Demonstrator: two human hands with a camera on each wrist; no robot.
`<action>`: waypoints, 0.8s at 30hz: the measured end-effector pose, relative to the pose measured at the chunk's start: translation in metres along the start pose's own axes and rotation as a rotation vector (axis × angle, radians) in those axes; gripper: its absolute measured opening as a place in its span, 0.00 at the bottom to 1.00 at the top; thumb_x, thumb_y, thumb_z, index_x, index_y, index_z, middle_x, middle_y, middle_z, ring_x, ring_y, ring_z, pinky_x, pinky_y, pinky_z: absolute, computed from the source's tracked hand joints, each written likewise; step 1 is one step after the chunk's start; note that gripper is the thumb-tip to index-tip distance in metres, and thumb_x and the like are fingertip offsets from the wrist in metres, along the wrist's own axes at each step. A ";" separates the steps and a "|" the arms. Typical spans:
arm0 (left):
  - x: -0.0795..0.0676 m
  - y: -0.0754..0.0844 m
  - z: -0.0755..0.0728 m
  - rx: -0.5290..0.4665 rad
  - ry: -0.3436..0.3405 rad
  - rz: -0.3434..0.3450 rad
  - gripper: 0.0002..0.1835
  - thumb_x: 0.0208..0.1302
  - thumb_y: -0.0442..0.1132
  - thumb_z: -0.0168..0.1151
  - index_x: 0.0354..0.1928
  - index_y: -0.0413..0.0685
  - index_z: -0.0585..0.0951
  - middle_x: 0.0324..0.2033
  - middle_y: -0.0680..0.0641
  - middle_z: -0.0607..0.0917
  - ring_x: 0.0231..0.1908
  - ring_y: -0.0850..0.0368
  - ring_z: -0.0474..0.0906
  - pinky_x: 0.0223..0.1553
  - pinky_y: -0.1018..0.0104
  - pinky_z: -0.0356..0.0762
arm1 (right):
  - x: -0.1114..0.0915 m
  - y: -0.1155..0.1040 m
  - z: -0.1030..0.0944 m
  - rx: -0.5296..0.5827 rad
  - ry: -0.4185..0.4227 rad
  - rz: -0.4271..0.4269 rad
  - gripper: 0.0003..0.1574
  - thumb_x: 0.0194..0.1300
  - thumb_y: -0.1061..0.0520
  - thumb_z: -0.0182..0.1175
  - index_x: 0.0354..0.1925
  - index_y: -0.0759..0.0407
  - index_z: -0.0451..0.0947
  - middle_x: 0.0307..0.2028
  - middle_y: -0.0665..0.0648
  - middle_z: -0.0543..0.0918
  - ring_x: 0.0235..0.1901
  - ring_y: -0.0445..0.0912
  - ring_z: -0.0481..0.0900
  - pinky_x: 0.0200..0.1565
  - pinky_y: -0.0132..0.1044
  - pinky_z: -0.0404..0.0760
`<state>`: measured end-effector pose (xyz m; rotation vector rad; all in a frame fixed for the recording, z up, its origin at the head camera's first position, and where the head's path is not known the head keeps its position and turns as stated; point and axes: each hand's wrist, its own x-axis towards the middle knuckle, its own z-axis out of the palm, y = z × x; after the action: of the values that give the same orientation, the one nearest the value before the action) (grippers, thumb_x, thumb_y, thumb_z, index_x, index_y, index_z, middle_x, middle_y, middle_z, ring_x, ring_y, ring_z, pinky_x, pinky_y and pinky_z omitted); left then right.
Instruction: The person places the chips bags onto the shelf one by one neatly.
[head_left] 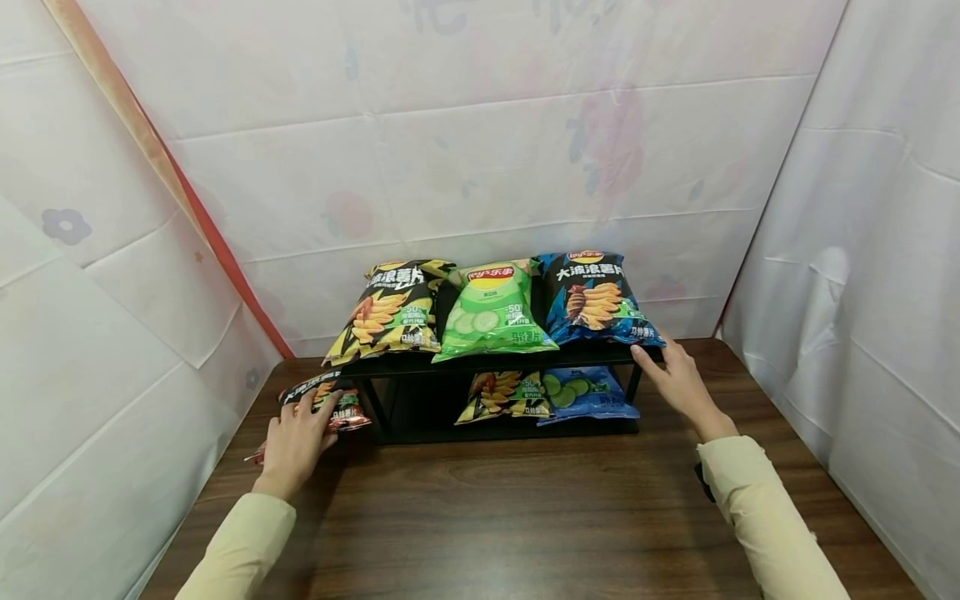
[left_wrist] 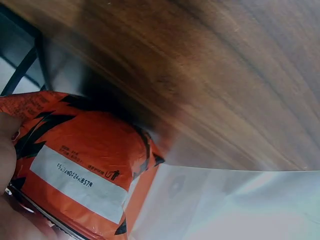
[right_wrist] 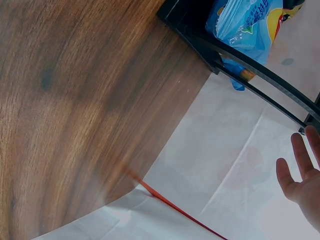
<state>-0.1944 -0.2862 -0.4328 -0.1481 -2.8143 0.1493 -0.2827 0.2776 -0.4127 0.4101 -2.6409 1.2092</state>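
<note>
My left hand [head_left: 295, 446] grips a red and black bag of potato chips [head_left: 348, 412] beside the left end of a black two-tier rack [head_left: 495, 362]. In the left wrist view, the bag's orange-red back with a white printed label [left_wrist: 80, 182] faces the camera, and part of the hand [left_wrist: 7, 160] shows at the left edge. At the rack's other end, my right hand [head_left: 684, 387] is at the corner of the upper shelf, close to a blue chip bag [head_left: 592, 298]. Its fingers [right_wrist: 302, 157] look extended in the right wrist view, holding nothing.
A black-yellow chip bag [head_left: 390, 312] and a green one [head_left: 493, 310] share the upper shelf with the blue bag. Below lie another black-yellow bag [head_left: 506, 395] and a blue bag with lime pictures [head_left: 588, 395]. Pale curtains [head_left: 480, 167] enclose the wooden table [head_left: 510, 517].
</note>
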 end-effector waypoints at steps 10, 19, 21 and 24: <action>0.001 0.001 -0.014 0.037 -0.039 0.012 0.37 0.48 0.49 0.68 0.62 0.56 0.66 0.51 0.32 0.71 0.40 0.28 0.72 0.28 0.39 0.72 | 0.000 0.000 0.000 -0.008 -0.001 0.003 0.39 0.68 0.41 0.45 0.71 0.49 0.47 0.67 0.67 0.57 0.62 0.65 0.57 0.51 0.64 0.68; 0.001 0.004 -0.027 0.058 -0.049 0.035 0.36 0.47 0.49 0.68 0.60 0.54 0.68 0.47 0.32 0.73 0.34 0.30 0.73 0.26 0.40 0.72 | 0.000 -0.001 -0.001 -0.010 -0.010 0.004 0.40 0.68 0.41 0.45 0.72 0.48 0.45 0.68 0.66 0.55 0.63 0.66 0.55 0.52 0.65 0.67; 0.001 0.005 -0.029 0.058 -0.054 0.035 0.36 0.47 0.49 0.69 0.60 0.53 0.68 0.47 0.32 0.74 0.35 0.30 0.73 0.27 0.39 0.72 | 0.000 -0.001 -0.001 -0.010 -0.015 0.007 0.40 0.68 0.41 0.45 0.72 0.48 0.45 0.68 0.65 0.54 0.64 0.66 0.55 0.52 0.65 0.67; 0.001 0.006 -0.031 0.063 -0.063 0.037 0.36 0.47 0.50 0.68 0.60 0.53 0.69 0.47 0.32 0.74 0.35 0.30 0.73 0.29 0.39 0.73 | 0.000 -0.001 -0.001 -0.012 -0.012 0.006 0.39 0.68 0.41 0.45 0.72 0.48 0.45 0.68 0.65 0.55 0.63 0.66 0.55 0.52 0.65 0.67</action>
<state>-0.1850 -0.2775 -0.4037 -0.1847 -2.8670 0.2549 -0.2824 0.2779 -0.4112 0.4082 -2.6599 1.1965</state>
